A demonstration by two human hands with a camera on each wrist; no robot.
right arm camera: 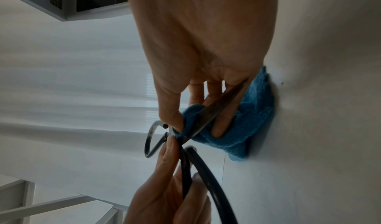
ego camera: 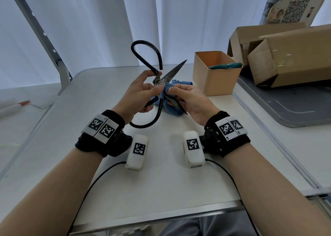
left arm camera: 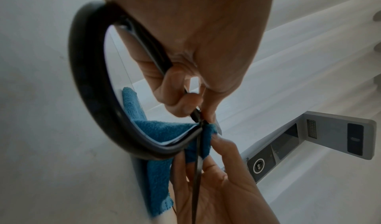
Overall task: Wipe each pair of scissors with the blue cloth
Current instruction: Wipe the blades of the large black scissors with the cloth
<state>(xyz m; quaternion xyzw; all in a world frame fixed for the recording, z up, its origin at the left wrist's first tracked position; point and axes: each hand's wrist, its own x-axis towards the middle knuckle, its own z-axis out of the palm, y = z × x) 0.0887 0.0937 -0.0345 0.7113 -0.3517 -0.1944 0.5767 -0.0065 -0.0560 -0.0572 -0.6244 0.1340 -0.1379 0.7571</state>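
Observation:
Large black-handled scissors (ego camera: pixel 163 79) (left arm camera: pixel 90 97) (right arm camera: pixel 198 167) are held above the table with the blades spread wide. My left hand (ego camera: pixel 141 90) (left arm camera: pixel 185 87) grips them near the pivot, thumb on the joint. My right hand (ego camera: pixel 186 96) (right arm camera: pixel 185 107) pinches the blue cloth (ego camera: pixel 169 99) (left arm camera: pixel 164 129) (right arm camera: pixel 249 118) around the lower blade close to the pivot. The upper blade points up and right, bare. Teal-handled scissors (ego camera: pixel 226 66) lie in the peach bin (ego camera: pixel 215 80).
The bin stands at the back right of the white table (ego camera: pixel 161 173). An open cardboard box (ego camera: pixel 286 60) lies right of it on a grey tray (ego camera: pixel 295 108). A metal ladder frame (ego camera: pixel 41 37) leans at the left.

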